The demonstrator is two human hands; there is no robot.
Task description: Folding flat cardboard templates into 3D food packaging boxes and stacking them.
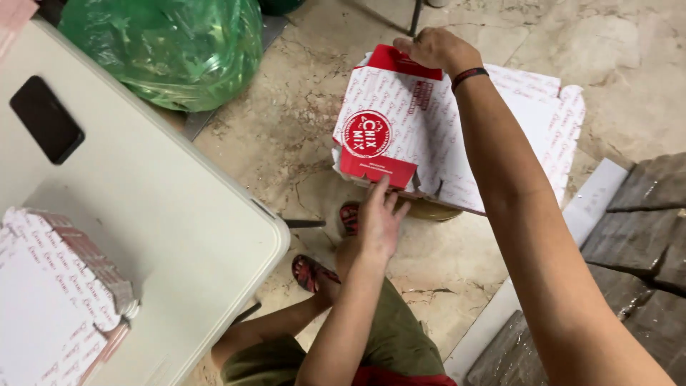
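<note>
The red-and-white printed cardboard food box [400, 129] hangs in the air over the stone floor [300, 129], half folded, with a wide white flap still spread flat out past the right forearm. The left hand [379, 221] is open, fingertips pressed up against the near red edge panel, not closed round anything; the right hand [437, 48] curls over the far red flap and pinches it down, a dark band on its wrist. To fold this well, I'd judge the near fingers should keep that front wall square while the far hand brings its flap down along the crease, so the tabs meet rather than buckle; the loose flap beyond the right arm wants tucking last. Below the near grip are the person's sandalled feet [314, 275] and olive shorts. Off to the left of the left hand stands a white folding table [179, 214] with a dark phone [46, 120] and a stack of flat unfolded boxes [57, 286]; beyond that, a green plastic bag [168, 46]. Grey stone slabs [643, 214] lie to the right.
</note>
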